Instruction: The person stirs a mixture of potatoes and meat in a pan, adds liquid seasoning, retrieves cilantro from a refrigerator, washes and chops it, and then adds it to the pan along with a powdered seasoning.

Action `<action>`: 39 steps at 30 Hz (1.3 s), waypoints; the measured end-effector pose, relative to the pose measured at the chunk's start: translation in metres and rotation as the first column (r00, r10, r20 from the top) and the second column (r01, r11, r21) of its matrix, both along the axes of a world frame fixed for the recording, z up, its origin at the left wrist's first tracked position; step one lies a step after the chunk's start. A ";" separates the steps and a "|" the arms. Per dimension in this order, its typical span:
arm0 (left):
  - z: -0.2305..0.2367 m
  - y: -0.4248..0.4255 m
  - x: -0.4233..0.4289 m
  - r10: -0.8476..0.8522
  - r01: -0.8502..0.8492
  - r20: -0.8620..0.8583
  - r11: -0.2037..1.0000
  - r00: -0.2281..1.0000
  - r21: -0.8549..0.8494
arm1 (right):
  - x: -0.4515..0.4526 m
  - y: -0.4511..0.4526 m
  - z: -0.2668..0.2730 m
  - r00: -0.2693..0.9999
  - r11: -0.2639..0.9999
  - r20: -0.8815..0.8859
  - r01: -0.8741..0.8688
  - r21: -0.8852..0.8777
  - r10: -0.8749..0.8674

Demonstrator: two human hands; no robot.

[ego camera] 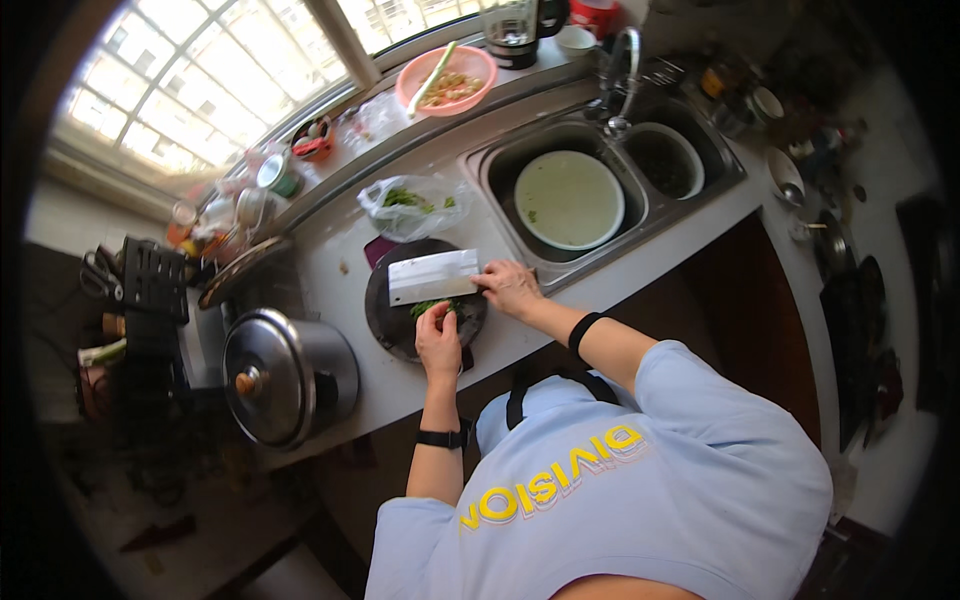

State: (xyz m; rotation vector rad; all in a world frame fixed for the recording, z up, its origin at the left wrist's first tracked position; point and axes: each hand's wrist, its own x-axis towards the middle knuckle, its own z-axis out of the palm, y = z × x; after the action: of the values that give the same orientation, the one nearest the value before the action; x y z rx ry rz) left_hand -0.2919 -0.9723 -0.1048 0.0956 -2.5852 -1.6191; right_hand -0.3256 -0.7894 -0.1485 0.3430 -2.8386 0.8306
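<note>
A dark round cutting board [391, 337] lies on the pale counter in front of me. Over it is a wide-bladed cleaver [431, 277], its blade seen flat and its handle end toward the sink. My right hand [510, 287] grips the cleaver at the handle, fingers against the end of the blade; most of the handle is hidden. Just below the blade, my left hand [439, 341] has its fingertips bent together at a small heap of chopped greens [424, 307]. Whether greens are pinched between those fingers is not visible. A thin plastic bag [450, 217] with leafy greens [405, 198] sits beyond the board.
A double steel sink [491, 176] at right holds a basin of cloudy water [570, 199] and a smaller bowl [694, 157]. Left stands a lidded steel pot [330, 367]. A pink bowl [409, 79] with a green stalk across it, jars and a blender jug [512, 34] line the windowsill.
</note>
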 end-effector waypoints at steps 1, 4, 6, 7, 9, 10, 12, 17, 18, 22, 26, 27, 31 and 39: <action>-0.007 0.006 0.004 -0.066 0.065 0.005 0.997 0.998 0.046 | 0.006 0.001 0.011 0.996 0.999 -0.084 0.041 0.007 -0.040; -0.001 0.033 0.017 -0.244 0.219 0.118 0.957 0.963 0.191 | 0.022 0.013 0.027 0.999 0.962 0.052 0.018 -0.273 -0.004; 0.002 0.051 0.025 -0.342 0.260 0.200 0.902 0.918 0.346 | 0.049 0.030 0.056 0.962 0.892 0.270 0.147 -0.426 -0.030; 0.012 0.072 0.027 -0.399 0.286 0.243 0.873 0.884 0.394 | 0.063 0.053 0.071 0.914 0.873 0.405 0.225 -0.433 -0.035; 0.023 0.129 0.040 -0.546 0.441 0.185 0.799 0.817 0.409 | 0.098 0.110 0.076 0.886 0.809 0.444 0.355 -0.468 -0.132; 0.024 0.160 0.048 -0.618 0.513 0.185 0.756 0.764 0.408 | 0.121 0.142 0.082 0.873 0.791 0.444 0.412 -0.452 -0.201; 0.036 0.225 0.070 -0.725 0.625 0.261 0.684 0.637 0.376 | 0.173 0.205 0.078 0.839 0.725 0.390 0.531 -0.439 -0.379; 0.050 0.383 0.145 -0.899 0.794 0.262 0.435 0.352 0.426 | 0.318 0.356 0.084 0.684 0.564 0.129 0.681 -0.467 -0.718; 0.054 0.416 0.162 -0.925 0.840 0.262 0.364 0.276 0.401 | 0.350 0.387 0.082 0.611 0.527 0.050 0.720 -0.451 -0.790; 0.049 0.524 0.218 -0.967 0.886 0.231 0.197 0.105 0.419 | 0.453 0.488 0.114 0.255 0.220 0.041 0.897 -0.384 -0.966; 0.059 0.600 0.264 -0.971 0.875 0.234 0.079 -0.041 0.477 | 0.537 0.584 0.130 -0.002 -0.030 0.090 0.952 -0.306 -0.996; 0.064 0.620 0.271 -0.964 0.849 0.250 0.052 -0.095 0.526 | 0.557 0.610 0.127 -0.057 -0.035 -0.062 0.949 -0.313 -0.996; 0.065 0.690 0.280 -0.938 0.892 0.302 -0.014 -0.168 0.452 | 0.607 0.706 0.142 -0.138 -0.098 -0.200 0.975 -0.201 -0.970; 0.075 0.840 0.292 -0.889 0.807 0.327 -0.076 -0.322 0.586 | 0.609 0.864 0.122 -0.284 -0.307 -0.122 0.912 0.271 -0.951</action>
State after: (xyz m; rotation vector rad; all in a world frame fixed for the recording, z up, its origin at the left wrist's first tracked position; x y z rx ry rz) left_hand 0.0005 -0.1325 -0.0298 -2.5177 -3.0624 -2.3202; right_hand 0.2838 0.0750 -0.0267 -1.9764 -1.9419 -0.0533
